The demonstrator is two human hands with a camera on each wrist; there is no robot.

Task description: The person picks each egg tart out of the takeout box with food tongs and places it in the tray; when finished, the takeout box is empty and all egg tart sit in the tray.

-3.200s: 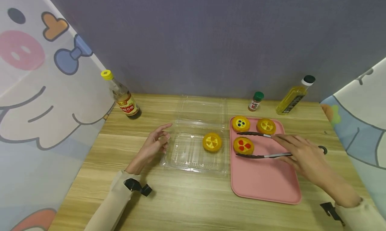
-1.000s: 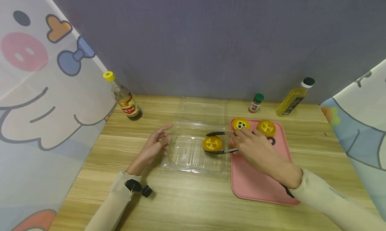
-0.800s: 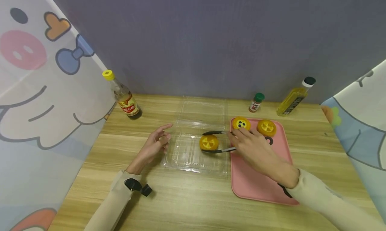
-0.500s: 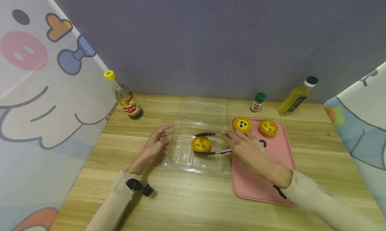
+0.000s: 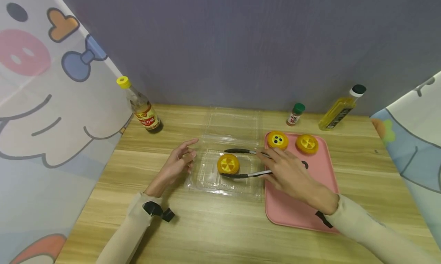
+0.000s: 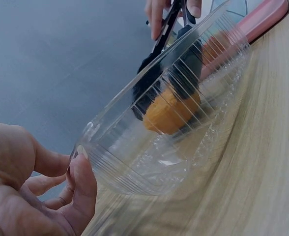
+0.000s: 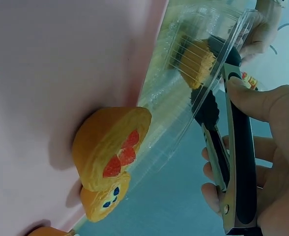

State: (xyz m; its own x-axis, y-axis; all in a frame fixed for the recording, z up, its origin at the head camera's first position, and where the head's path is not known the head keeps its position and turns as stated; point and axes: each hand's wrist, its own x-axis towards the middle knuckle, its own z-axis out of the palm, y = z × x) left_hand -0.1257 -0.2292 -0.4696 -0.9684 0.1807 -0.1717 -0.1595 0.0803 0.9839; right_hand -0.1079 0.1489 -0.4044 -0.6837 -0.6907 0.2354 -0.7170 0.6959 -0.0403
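Note:
My right hand (image 5: 289, 174) grips black-tipped tongs (image 5: 253, 174) over the clear plastic clamshell container (image 5: 220, 189). The tongs' tips are spread on either side of a round tart with yellow wedges (image 5: 228, 164), which sits in the container's base. In the head view the far tip stands apart from the tart, and the near tip is at its front edge. My left hand (image 5: 175, 162) is at the container's left side, thumb and a finger pinching its rim (image 6: 88, 127). On the pink tray (image 5: 296, 214), a tart with red pieces (image 7: 117, 152) is hidden by my right hand in the head view.
A blueberry-topped tart (image 5: 277, 140) and another wedge-topped tart (image 5: 307, 144) sit at the tray's far end. Behind stand a green-capped jar (image 5: 295, 114) and an oil bottle (image 5: 339, 110); a yellow-capped bottle (image 5: 146, 114) stands at left. The container's lid (image 5: 232, 122) lies folded back.
My right hand has brought the tongs from the tray to the container. The tart in it has shifted left from the right side, and the tongs have since spread wider. My left hand has stayed put.

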